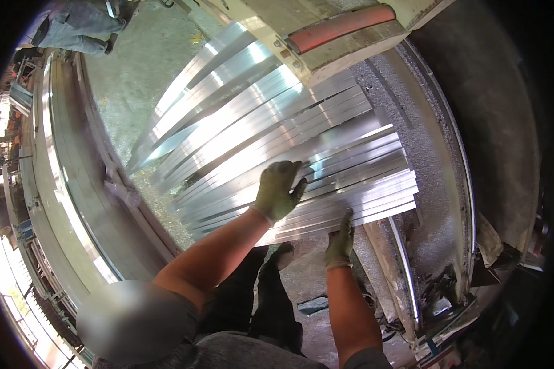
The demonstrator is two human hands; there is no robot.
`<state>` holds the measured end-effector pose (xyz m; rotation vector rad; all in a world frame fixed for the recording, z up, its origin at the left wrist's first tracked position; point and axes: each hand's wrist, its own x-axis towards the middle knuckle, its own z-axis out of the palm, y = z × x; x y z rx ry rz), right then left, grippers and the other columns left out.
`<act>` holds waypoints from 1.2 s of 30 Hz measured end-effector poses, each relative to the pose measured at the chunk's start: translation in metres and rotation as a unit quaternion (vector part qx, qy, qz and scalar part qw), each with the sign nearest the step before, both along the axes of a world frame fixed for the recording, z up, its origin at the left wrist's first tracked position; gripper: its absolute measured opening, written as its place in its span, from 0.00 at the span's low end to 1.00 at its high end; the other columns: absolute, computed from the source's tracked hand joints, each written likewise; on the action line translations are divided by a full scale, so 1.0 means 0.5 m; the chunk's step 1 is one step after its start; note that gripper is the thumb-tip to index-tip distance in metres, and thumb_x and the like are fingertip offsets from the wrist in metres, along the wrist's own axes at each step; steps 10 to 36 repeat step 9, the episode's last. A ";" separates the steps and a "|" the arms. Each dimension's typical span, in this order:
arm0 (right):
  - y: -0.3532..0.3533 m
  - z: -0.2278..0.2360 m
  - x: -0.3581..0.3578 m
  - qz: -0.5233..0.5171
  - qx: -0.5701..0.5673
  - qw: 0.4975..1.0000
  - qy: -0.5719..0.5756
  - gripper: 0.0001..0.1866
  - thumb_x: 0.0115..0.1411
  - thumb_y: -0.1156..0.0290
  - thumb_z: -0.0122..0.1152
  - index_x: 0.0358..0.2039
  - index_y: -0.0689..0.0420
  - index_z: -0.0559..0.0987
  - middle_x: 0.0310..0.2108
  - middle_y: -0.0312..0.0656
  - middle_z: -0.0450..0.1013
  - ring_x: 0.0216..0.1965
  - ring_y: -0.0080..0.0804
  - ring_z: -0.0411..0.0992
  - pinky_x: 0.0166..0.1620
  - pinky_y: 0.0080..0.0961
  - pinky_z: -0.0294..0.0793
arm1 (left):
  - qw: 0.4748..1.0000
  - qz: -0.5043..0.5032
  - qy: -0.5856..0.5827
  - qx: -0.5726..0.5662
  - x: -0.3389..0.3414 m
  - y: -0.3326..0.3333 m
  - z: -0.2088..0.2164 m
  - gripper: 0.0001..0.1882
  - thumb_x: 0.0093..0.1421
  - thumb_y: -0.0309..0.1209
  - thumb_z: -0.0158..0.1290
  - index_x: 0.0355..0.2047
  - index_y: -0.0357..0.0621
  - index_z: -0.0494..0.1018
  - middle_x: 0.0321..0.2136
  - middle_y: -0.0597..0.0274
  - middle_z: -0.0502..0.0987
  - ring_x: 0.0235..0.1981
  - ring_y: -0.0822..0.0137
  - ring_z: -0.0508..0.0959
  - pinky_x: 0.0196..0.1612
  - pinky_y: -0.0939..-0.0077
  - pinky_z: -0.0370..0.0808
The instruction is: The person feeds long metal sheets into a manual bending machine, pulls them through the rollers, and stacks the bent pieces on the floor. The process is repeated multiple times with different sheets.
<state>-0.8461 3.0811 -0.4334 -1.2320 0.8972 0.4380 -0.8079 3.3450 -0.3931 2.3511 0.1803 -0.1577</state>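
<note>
Long, shiny silver metal bars (228,132) lie side by side in a broad layer, their right ends slightly uneven. Over the near part of this layer is my left hand (278,192), in a greenish work glove. Its fingers are bent and its thumb stands apart, with nothing visible between them. At the near edge, close to the right ends, my gloved right hand (338,243) touches the outermost bar. Its fingers point up along that edge, and its palm side is partly hidden.
A cream machine part with a red strip (341,29) overhangs the bars' far side. To the right runs a machine bed (412,123) strewn with metal chips. Long profiles (68,166) are stacked at left. Another person's legs (80,31) show at the far left.
</note>
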 end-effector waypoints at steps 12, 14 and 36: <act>0.001 -0.001 -0.021 0.034 0.000 0.998 -0.053 0.55 0.73 0.33 0.68 0.86 0.54 0.58 0.83 0.46 0.61 0.83 0.42 0.60 0.84 0.43 0.57 | 0.991 0.093 0.035 -0.088 -0.029 -0.016 -0.047 0.51 0.73 0.53 0.64 0.80 0.30 0.56 0.75 0.39 0.71 0.76 0.31 0.68 0.81 0.41 0.64; 0.001 -0.001 -0.021 0.034 0.000 0.998 -0.053 0.55 0.73 0.33 0.68 0.86 0.54 0.58 0.83 0.46 0.61 0.83 0.42 0.60 0.84 0.43 0.57 | 0.991 0.093 0.035 -0.088 -0.029 -0.016 -0.047 0.51 0.73 0.53 0.64 0.80 0.30 0.56 0.75 0.39 0.71 0.76 0.31 0.68 0.81 0.41 0.64; 0.001 -0.001 -0.021 0.034 0.000 0.998 -0.053 0.55 0.73 0.33 0.68 0.86 0.54 0.58 0.83 0.46 0.61 0.83 0.42 0.60 0.84 0.43 0.57 | 0.991 0.093 0.035 -0.088 -0.029 -0.016 -0.047 0.51 0.73 0.53 0.64 0.80 0.30 0.56 0.75 0.39 0.71 0.76 0.31 0.68 0.81 0.41 0.64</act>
